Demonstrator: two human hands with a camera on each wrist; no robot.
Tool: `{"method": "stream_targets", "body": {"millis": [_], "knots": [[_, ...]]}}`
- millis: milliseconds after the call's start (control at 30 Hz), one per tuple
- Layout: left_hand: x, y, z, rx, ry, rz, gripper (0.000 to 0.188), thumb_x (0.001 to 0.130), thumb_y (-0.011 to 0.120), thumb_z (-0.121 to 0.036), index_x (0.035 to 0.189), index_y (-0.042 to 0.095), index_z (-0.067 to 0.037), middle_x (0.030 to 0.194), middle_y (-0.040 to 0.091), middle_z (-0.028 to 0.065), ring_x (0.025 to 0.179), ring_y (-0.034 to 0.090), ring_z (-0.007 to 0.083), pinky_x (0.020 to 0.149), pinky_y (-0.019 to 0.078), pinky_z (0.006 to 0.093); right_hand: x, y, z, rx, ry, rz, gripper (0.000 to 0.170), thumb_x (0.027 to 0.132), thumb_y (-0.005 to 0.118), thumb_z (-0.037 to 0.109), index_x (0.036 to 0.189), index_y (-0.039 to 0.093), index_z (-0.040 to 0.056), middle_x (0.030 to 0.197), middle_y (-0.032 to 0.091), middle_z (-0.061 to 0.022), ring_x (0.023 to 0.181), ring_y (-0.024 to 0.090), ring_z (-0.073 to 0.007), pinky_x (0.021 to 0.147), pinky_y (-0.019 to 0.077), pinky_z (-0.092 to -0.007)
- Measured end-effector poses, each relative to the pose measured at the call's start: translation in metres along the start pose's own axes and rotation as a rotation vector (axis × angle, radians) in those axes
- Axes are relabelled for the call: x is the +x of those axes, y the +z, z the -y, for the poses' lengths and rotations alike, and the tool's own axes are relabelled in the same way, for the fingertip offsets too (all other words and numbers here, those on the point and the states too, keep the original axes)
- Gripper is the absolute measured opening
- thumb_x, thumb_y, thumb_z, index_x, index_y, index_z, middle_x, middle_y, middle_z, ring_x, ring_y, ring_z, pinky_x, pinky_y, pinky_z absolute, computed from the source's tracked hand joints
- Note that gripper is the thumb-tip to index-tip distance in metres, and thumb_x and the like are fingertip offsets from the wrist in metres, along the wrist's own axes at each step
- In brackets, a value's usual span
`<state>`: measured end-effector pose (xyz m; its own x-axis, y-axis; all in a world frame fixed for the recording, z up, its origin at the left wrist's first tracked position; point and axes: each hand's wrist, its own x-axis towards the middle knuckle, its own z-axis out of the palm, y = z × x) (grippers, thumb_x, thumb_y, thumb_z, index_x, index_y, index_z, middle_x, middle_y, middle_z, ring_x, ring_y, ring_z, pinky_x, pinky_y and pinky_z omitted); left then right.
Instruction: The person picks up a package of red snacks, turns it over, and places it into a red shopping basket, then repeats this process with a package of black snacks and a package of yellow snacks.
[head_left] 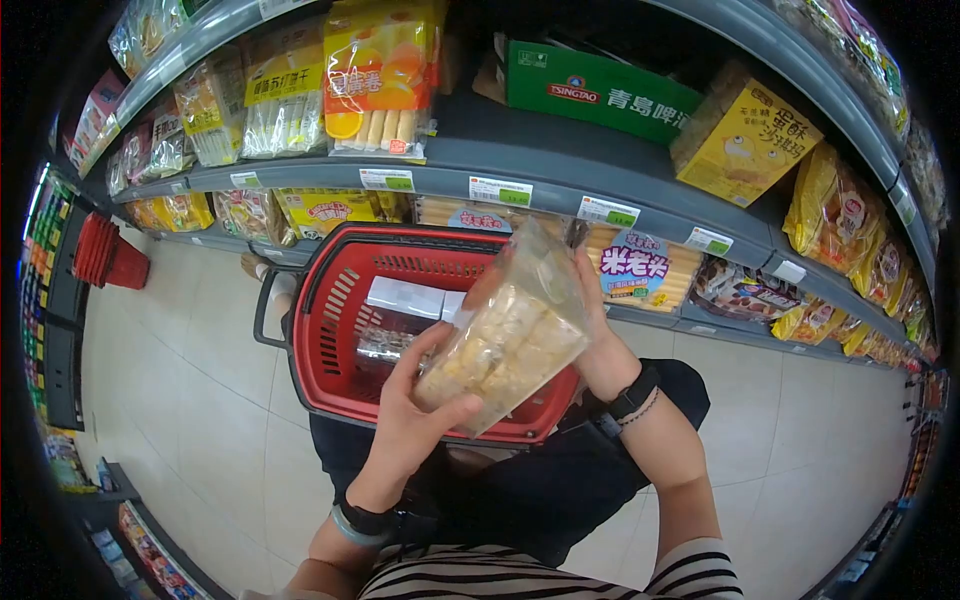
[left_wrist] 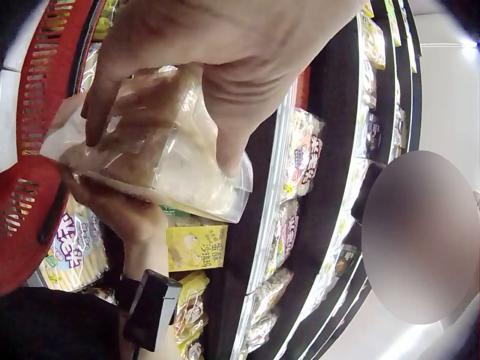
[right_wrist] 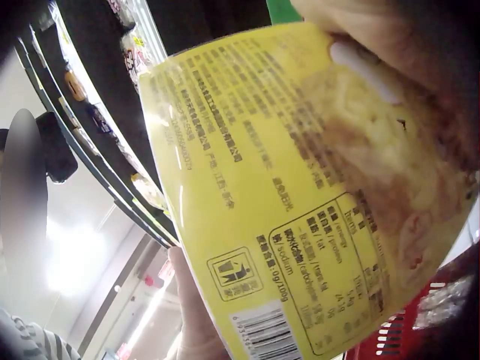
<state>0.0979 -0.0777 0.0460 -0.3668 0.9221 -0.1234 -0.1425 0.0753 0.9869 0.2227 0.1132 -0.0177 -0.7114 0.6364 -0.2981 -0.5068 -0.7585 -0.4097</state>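
Both hands hold a clear plastic package [head_left: 515, 335] of pale pieces above a red basket. The left hand [head_left: 415, 410] grips its lower left side, thumb in front; in the left wrist view the left hand [left_wrist: 225, 60] spans the package [left_wrist: 161, 150]. The right hand [head_left: 605, 345] holds its upper right side, fingers partly hidden behind it. In the right wrist view, the package's yellow printed label [right_wrist: 247, 172] with a barcode faces the camera, the right hand [right_wrist: 397, 37] at the top edge. Inside the basket [head_left: 345, 245] lie a white box [head_left: 405, 298] and a clear-wrapped item [head_left: 385, 345].
Shelves [head_left: 560, 195] curve around the front with bagged snacks [head_left: 380, 80], a green carton [head_left: 600, 90] and a tilted yellow box [head_left: 745, 135]. Stacked red baskets [head_left: 108, 252] stand at the left on the tiled floor [head_left: 220, 400]. The person's dark-clothed legs are under the basket.
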Motion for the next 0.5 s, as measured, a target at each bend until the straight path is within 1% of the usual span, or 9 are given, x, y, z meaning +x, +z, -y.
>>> {"method": "stream_targets", "body": {"millis": [67, 100, 167, 200, 267, 300, 333, 433, 500], "knots": [[0.002, -0.003, 0.000, -0.039, -0.031, -0.024, 0.061, 0.079, 0.073, -0.015, 0.131, 0.046, -0.001, 0.127, 0.051, 0.0098, 0.115, 0.050, 0.0174, 0.098, 0.0400, 0.0310, -0.003, 0.014, 0.001, -0.103, 0.018, -0.208, 0.066, 0.093, 0.028, 0.061, 0.131, 0.047, 0.0106, 0.128, 0.052, -0.0088, 0.120, 0.046, -0.0253, 0.104, 0.0330, -0.0457], [0.003, -0.006, 0.000, -0.079, -0.060, -0.051, 0.058, 0.081, 0.072, -0.014, 0.131, 0.046, 0.000, 0.123, 0.055, 0.0084, 0.111, 0.052, 0.0162, 0.095, 0.0418, 0.0300, -0.005, 0.020, 0.003, -0.102, 0.015, -0.208, 0.066, 0.093, 0.028, 0.061, 0.131, 0.047, 0.0106, 0.128, 0.052, -0.0088, 0.120, 0.046, -0.0253, 0.104, 0.0330, -0.0457], [0.006, -0.015, 0.002, -0.055, -0.074, -0.064, 0.055, 0.084, 0.069, -0.015, 0.131, 0.046, 0.000, 0.118, 0.057, 0.0080, 0.109, 0.053, 0.0158, 0.094, 0.0421, 0.0299, -0.008, 0.029, 0.006, -0.372, 0.074, -0.467, 0.068, 0.094, 0.025, 0.062, 0.132, 0.047, 0.0105, 0.125, 0.052, -0.0082, 0.116, 0.044, -0.0227, 0.102, 0.0281, -0.0484], [0.007, -0.022, 0.004, -0.032, -0.088, -0.081, 0.052, 0.086, 0.067, -0.015, 0.131, 0.046, 0.000, 0.114, 0.060, 0.0076, 0.107, 0.054, 0.0154, 0.093, 0.0424, 0.0297, -0.008, 0.027, 0.006, -0.368, 0.072, -0.468, 0.068, 0.094, 0.025, 0.062, 0.132, 0.047, 0.0105, 0.125, 0.052, -0.0082, 0.116, 0.044, -0.0227, 0.102, 0.0281, -0.0484], [0.007, -0.033, 0.011, 0.046, -0.069, -0.058, 0.047, 0.093, 0.059, -0.016, 0.134, 0.042, -0.001, 0.110, 0.061, 0.0077, 0.104, 0.056, 0.0144, 0.089, 0.0446, 0.0289, -0.008, 0.021, 0.009, -0.555, 0.053, -0.374, 0.075, 0.092, 0.024, 0.066, 0.136, 0.044, 0.0079, 0.136, 0.045, -0.0090, 0.126, 0.033, -0.0262, 0.102, 0.0167, -0.0605], [0.006, -0.034, 0.011, 0.052, -0.064, -0.119, 0.049, 0.094, 0.057, -0.016, 0.137, 0.039, -0.002, 0.111, 0.061, 0.0083, 0.104, 0.056, 0.0143, 0.087, 0.0458, 0.0284, -0.008, 0.022, 0.013, -0.607, 0.084, -0.408, 0.071, 0.092, 0.029, 0.063, 0.135, 0.046, 0.0081, 0.131, 0.049, -0.0067, 0.120, 0.040, -0.0226, 0.100, 0.0247, -0.0526], [0.005, -0.036, 0.013, 0.057, -0.060, -0.179, 0.050, 0.095, 0.054, -0.016, 0.140, 0.035, -0.003, 0.113, 0.060, 0.0088, 0.104, 0.056, 0.0142, 0.084, 0.0470, 0.0278, -0.010, 0.023, 0.012, -0.605, 0.080, -0.410, 0.071, 0.092, 0.029, 0.063, 0.135, 0.046, 0.0081, 0.131, 0.049, -0.0067, 0.120, 0.040, -0.0226, 0.100, 0.0247, -0.0526], [0.006, -0.042, 0.024, 0.038, -0.044, -0.237, 0.053, 0.100, 0.044, -0.021, 0.147, 0.022, -0.008, 0.124, 0.053, 0.0119, 0.105, 0.056, 0.0156, 0.081, 0.0492, 0.0269, -0.012, 0.023, 0.005, -0.667, 0.011, -0.261, 0.064, 0.091, 0.045, 0.058, 0.131, 0.051, 0.0081, 0.121, 0.057, -0.0037, 0.107, 0.049, -0.0153, 0.093, 0.0336, -0.0321], [0.005, -0.045, 0.029, 0.050, -0.029, -0.278, 0.054, 0.101, 0.041, -0.023, 0.148, 0.019, -0.009, 0.128, 0.050, 0.0128, 0.108, 0.056, 0.0162, 0.081, 0.0495, 0.0271, -0.012, 0.020, 0.003, -0.700, 0.037, -0.243, 0.063, 0.091, 0.046, 0.057, 0.130, 0.052, 0.0077, 0.121, 0.057, -0.0041, 0.108, 0.049, -0.0149, 0.093, 0.0339, -0.0308]]}}
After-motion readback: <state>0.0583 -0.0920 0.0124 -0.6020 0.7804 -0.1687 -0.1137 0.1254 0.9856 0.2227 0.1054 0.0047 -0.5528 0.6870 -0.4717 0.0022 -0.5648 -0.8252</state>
